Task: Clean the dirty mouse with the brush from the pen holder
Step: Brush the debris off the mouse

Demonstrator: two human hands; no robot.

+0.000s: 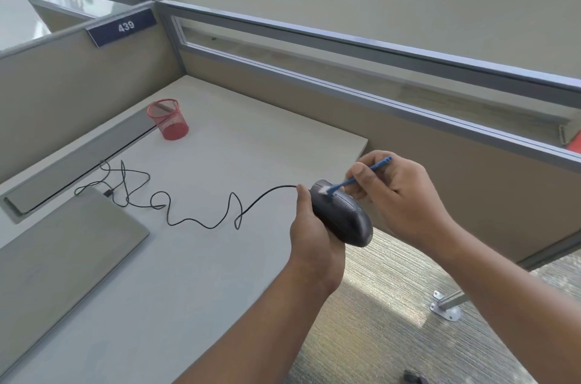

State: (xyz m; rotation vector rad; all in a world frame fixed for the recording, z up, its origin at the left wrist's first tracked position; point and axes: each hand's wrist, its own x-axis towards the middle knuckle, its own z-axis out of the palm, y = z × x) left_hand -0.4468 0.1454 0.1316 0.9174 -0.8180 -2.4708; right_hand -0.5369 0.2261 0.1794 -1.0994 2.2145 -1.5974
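My left hand (pixel 309 234) grips a dark grey wired mouse (pixel 344 218) from its left side and holds it up past the desk's right edge. My right hand (pixel 399 195) pinches a thin blue brush (pixel 355 177). Its white bristles rest on the front of the mouse, near the buttons. The mouse's black cable (pixel 201 221) runs left in loose loops across the desk. A red mesh pen holder (pixel 168 119) stands far back on the desk with nothing showing inside it.
A closed grey laptop (pixel 59 245) lies at the desk's left, with the cable plugged in near its far corner. Cubicle partitions (pixel 283 94) wall the back and left of the desk (pixel 201 273). Carpet and a metal desk foot (pixel 446 305) lie to the right.
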